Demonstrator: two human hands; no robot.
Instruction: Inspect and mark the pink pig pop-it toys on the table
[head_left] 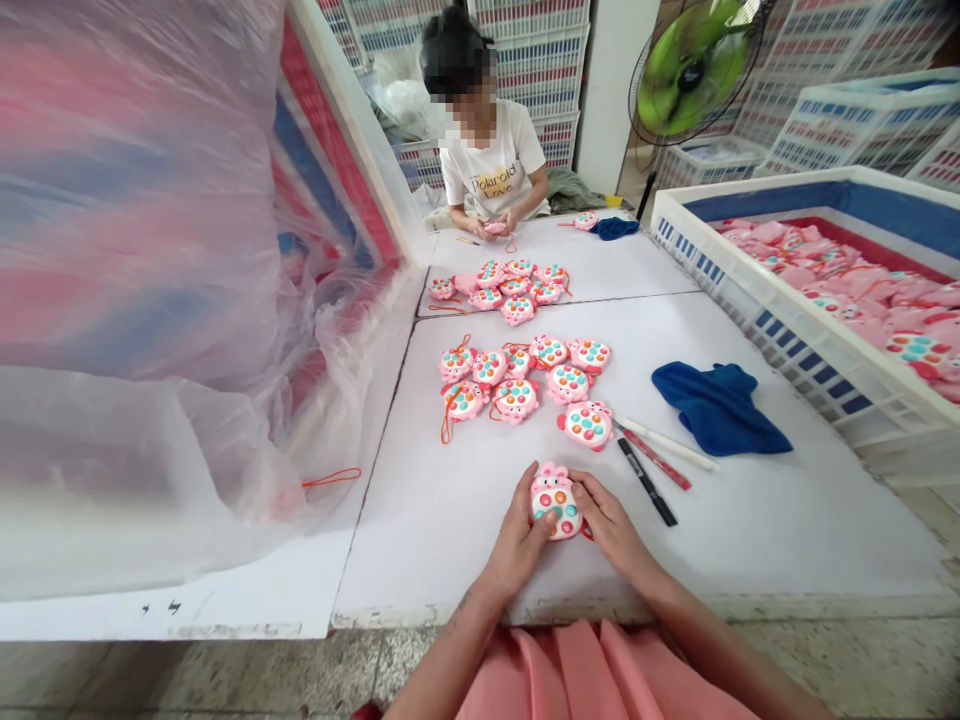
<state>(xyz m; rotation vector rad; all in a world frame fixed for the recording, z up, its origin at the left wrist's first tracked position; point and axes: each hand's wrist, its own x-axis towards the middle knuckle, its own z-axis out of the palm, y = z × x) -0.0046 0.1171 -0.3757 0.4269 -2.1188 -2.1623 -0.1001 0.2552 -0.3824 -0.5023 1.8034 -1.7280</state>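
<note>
A small, rounded pink-and-white plastic toy with animal ears (557,507) is being held between the left fingers (548,525) and the right fingers (591,487). Its white panel is facing up, showing glossy pink, orange and turquoise domes, the left thumb partly covering them. Its ears are pointing away, and a red cord (587,534) is emerging below the right fingers.

Toys (517,398) lie on the table (435,540), left of a cloth (716,405), with a crate (825,350) farther right.
</note>
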